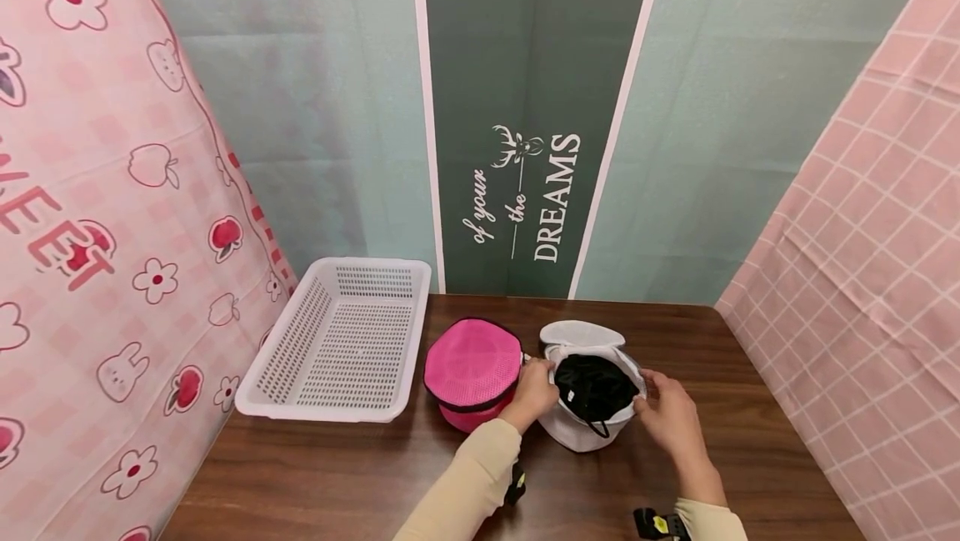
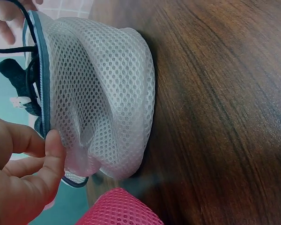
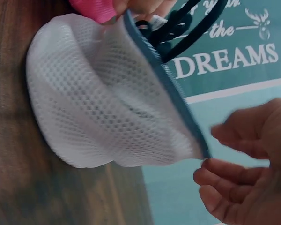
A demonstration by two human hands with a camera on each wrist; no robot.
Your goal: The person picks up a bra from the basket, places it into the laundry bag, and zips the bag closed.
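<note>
A white mesh laundry bag (image 1: 581, 433) stands on the table with its round lid (image 1: 583, 333) folded back. Inside lies a bundle of black fabric (image 1: 596, 387) with a black cord and a small white tag. My left hand (image 1: 534, 395) pinches the zippered rim (image 2: 46, 93) on the bag's left side between thumb and fingers. On the opposite side is my right hand (image 1: 672, 414), its thumb and fingers apart and the fingertips right at the rim's corner in the right wrist view.
A pink mesh bag (image 1: 474, 362) with black trim sits just left of the white one. Farther left stands a white perforated plastic basket (image 1: 330, 414). Fabric curtains (image 1: 360, 107) hang behind and at both sides of the wooden table (image 1: 315, 474).
</note>
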